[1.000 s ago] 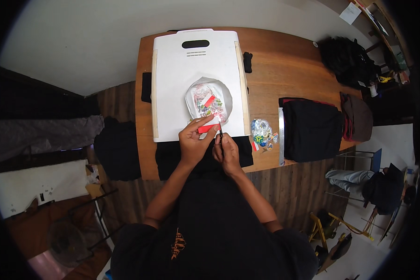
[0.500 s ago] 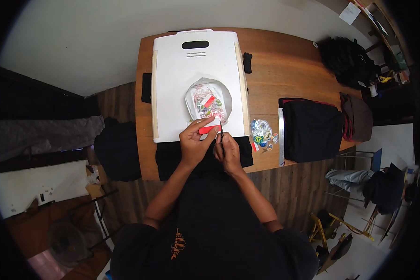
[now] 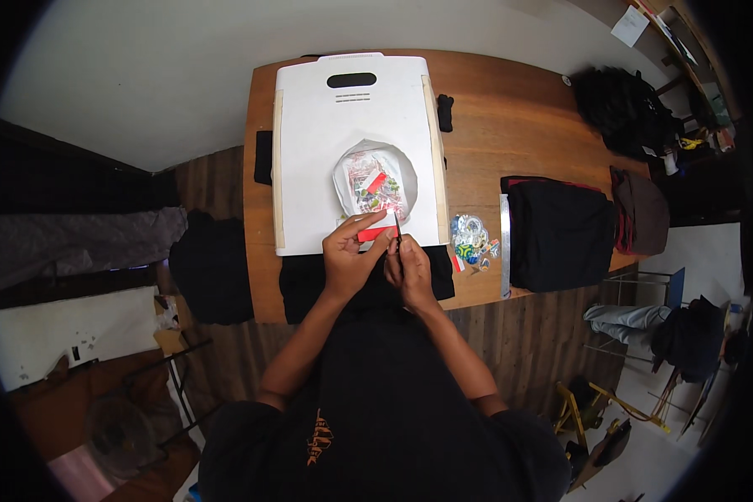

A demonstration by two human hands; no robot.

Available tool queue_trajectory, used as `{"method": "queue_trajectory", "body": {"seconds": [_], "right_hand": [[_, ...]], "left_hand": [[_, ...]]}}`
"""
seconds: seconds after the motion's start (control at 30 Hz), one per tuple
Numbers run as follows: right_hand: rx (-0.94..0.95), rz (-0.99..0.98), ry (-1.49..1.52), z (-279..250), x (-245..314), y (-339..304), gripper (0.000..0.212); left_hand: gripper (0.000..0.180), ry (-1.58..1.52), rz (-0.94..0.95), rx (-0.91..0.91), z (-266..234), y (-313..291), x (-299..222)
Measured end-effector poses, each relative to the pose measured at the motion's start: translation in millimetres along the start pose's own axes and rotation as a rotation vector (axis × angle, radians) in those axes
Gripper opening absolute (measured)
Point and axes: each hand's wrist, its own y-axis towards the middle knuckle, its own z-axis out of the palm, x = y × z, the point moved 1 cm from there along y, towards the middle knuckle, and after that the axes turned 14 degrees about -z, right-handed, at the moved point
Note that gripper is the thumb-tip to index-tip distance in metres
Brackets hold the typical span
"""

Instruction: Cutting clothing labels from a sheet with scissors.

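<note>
Between the thumb and fingers of my left hand (image 3: 347,255) is a small red-and-white sticker (image 3: 375,235). My right hand (image 3: 412,272) is closed round a pair of dark-handled scissors (image 3: 398,243). Their narrow blades point away from me and lie along the sticker's right edge; whether the blades are parted is too small to tell. Just beyond my fingers sits a round white container (image 3: 410,180), holding clear and coloured scraps and another red-and-white piece (image 3: 371,182). It rests on a white board (image 3: 309,151) with an oval handle slot.
Right of the board lie a pile of colourful stickers (image 3: 470,238), a metal ruler (image 3: 504,247) and folded dark cloth (image 3: 556,234). Black fabric (image 3: 305,284) hangs at the near edge of the wooden table (image 3: 510,109). A black bag (image 3: 623,109) stands at the far right.
Both hands keep nearly the same place. The scissors' blades have shifted very slightly along the sticker's right edge.
</note>
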Motion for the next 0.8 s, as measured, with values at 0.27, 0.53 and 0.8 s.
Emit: {"method": "queue_trajectory", "body": {"seconds": [0.27, 0.53, 0.8], "right_hand": [[0.002, -0.01, 0.022, -3, -4, 0, 0.032], [0.029, -0.006, 0.01, 0, 1, -3, 0.033], [0.014, -0.014, 0.018, -4, -2, 1, 0.033]], "left_hand": [[0.035, -0.011, 0.013, -0.005, 1, 0, -2], [0.034, -0.047, 0.008, -0.024, 5, 0, -10], [0.034, 0.007, 0.001, 0.024, 1, -2, 1]]}}
